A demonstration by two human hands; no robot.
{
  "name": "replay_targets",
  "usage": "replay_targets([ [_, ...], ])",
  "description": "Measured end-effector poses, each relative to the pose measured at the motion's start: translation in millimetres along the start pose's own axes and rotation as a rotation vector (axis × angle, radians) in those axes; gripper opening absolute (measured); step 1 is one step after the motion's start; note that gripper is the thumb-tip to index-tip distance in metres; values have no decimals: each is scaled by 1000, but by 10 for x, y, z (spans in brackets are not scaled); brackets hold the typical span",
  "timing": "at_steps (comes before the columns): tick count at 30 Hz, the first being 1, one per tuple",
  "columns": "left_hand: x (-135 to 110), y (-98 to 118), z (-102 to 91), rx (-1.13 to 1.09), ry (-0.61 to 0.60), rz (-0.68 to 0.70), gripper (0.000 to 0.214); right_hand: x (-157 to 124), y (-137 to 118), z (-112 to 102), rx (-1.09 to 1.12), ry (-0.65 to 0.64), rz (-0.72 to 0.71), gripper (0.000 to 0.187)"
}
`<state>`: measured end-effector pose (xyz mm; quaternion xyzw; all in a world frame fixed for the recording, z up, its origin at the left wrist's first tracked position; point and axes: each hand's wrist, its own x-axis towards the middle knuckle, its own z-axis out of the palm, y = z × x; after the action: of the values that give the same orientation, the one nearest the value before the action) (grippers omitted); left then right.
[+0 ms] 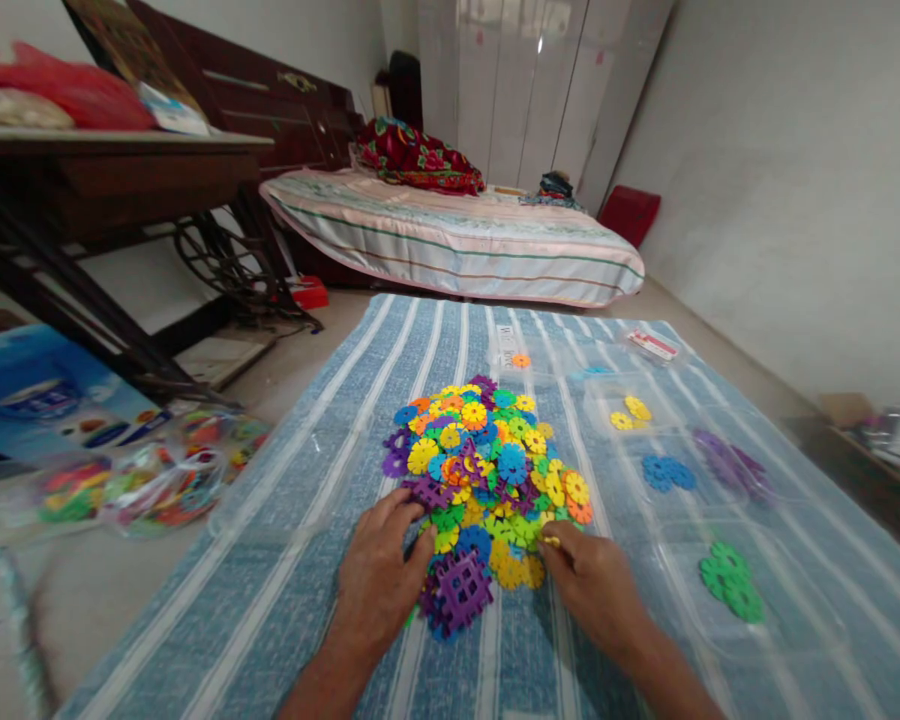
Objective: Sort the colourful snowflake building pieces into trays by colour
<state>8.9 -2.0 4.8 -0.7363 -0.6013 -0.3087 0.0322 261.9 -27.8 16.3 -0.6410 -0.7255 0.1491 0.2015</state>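
Note:
A heap of colourful plastic snowflake pieces [487, 465] lies on a blue striped mat [285, 560]. My left hand [379, 570] rests at the heap's near left edge, its fingers curled onto purple and green pieces. My right hand [589, 585] sits at the near right edge, fingertips pinched on a yellow piece [551, 541]. To the right, sorted pieces lie in clear trays: yellow ones [630, 413], blue ones [666, 472], purple ones [731, 462] and green ones [731, 582]. A lone orange piece [521, 360] lies beyond the heap.
Clear bags of more pieces [150, 485] lie on the floor at the left. A dark sewing table [112, 190] stands at the far left, a bed [450, 235] behind the mat, and a white wall [787, 200] to the right.

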Motion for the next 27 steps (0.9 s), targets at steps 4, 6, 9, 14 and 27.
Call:
replay_targets([
  [4,5,12,-9,-12,-10,-14,23,10,-15,21,-64,-7,6,26],
  [6,8,18,-17,-16,-12,-18,22,24,-26,37,-119,-11,-6,29],
  [9,7,22,-24,-17,-11,-18,23,44,-42,58,-209,-2,-49,29],
  [14,1,9,-12,-11,-9,-3,24,45,-61,96,-252,110,-203,27],
  [27,22,-20,-13,-6,-25,-8,26,93,-54,204,-329,358,-473,20],
])
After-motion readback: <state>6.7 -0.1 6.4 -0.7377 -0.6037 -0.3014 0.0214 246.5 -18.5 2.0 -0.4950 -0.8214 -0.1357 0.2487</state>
